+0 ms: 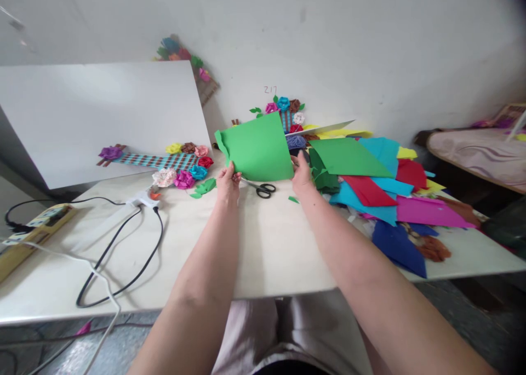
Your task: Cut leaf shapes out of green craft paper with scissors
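A sheet of green paper [257, 149] is held up above the table, its left edge cut unevenly. My left hand [228, 182] pinches its lower left corner between thumb and fingers. At the lower right corner my right hand [302, 173] grips the same sheet, with some fingers hidden behind it. Just below the sheet lies a pair of scissors [265, 189] with black handles, its blades pointing toward my left hand. Several cut green leaves [205, 187] rest left of my left hand. A small green scrap [293, 199] lies near my right wrist.
Coloured sheets [365, 191] are heaped on the right. A woven strip with paper flowers [164, 160] leans on a white board [102, 117] at the left. A glue gun [143, 198], black cable [162, 232] and power strip [35, 235] occupy the left side of the table [283, 254].
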### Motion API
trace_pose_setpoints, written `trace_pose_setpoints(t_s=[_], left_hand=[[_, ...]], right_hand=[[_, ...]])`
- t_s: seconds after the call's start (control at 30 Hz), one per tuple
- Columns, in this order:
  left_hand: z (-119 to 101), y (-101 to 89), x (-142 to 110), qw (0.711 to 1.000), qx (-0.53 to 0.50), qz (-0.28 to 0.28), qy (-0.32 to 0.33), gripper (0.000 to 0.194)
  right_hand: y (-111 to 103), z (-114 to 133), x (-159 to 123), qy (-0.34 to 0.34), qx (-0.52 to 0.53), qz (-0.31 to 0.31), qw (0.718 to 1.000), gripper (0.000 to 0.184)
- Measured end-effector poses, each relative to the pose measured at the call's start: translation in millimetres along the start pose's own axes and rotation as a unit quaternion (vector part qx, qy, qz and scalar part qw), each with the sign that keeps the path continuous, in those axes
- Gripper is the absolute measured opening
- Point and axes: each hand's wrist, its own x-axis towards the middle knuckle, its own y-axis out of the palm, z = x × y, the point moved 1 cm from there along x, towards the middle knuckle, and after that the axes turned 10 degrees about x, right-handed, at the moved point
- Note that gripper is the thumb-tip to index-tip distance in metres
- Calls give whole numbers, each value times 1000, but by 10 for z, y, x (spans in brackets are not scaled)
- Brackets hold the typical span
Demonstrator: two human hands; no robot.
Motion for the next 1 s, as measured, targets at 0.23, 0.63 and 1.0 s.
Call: trace_pose_setpoints(t_s=[0.23,0.63,1.0], left_hand=[[-45,49,-7,994,-89,-46,-35,18],[-17,174,-163,981,-116,-28,-152,18],[95,186,-169,985,-114,5,-127,22]], right_hand=[[57,65,-120,165,143,49,975,25],[223,-17,-307,214,45,269,938,39],[356,-70,-375,288,54,290,911,52]])
